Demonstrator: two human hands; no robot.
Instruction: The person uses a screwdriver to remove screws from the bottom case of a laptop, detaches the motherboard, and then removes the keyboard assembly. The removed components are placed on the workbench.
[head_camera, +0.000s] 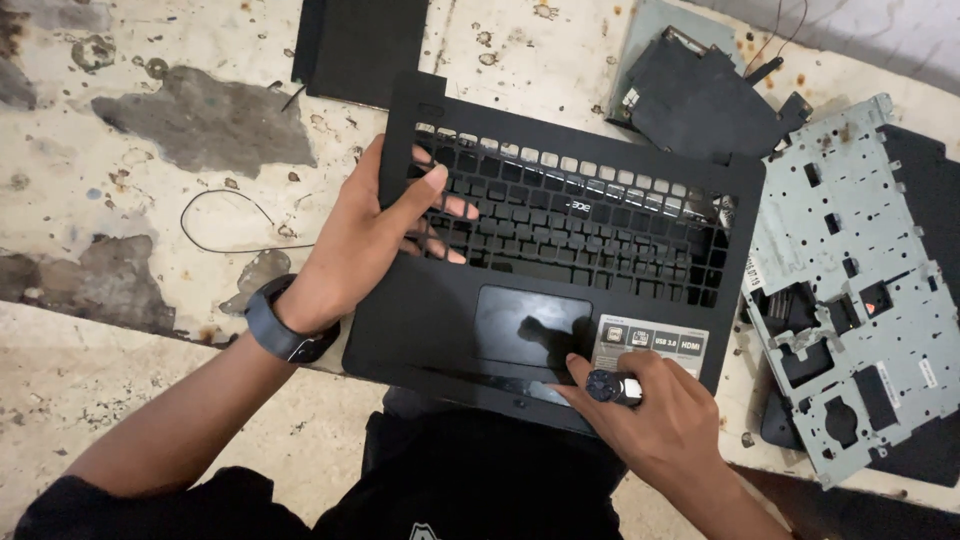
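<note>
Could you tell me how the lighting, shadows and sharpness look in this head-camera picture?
In the head view, light is even and soft; the right hand casts a dark shadow onto the smooth touchpad of the black plastic laptop palmrest frame. The left hand, gripping the frame's edge, is sharp. The grey perforated metal plate shows mild sheen but no harsh glare; the stained white table is crisp throughout.
</note>
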